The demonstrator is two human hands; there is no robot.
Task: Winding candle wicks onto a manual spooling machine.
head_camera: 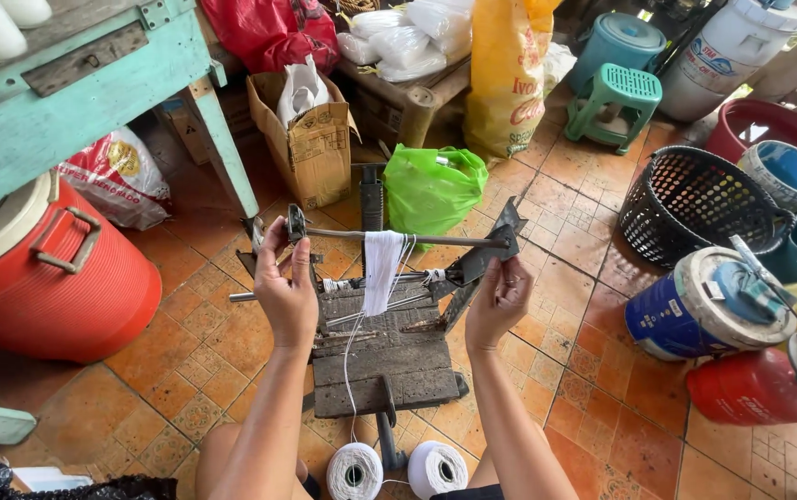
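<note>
A small dark wooden winding frame (389, 356) stands on the tiled floor in front of me. A metal rod (435, 241) runs across its top with a band of white thread (382, 268) wound around the middle. My left hand (287, 292) grips the left end of the rod by a small wheel. My right hand (500, 296) holds the frame's right upright (482, 259), fingers curled on it. Thin white strands run down from the rod to two white thread cones (355, 470) between my knees.
A red barrel (56, 278) sits left under a turquoise table (93, 83). A cardboard box (310, 139) and green bag (433, 185) stand behind the frame. Right: a black basket (695, 204), a paint bucket (695, 306), a red container (750, 389), a green stool (616, 102).
</note>
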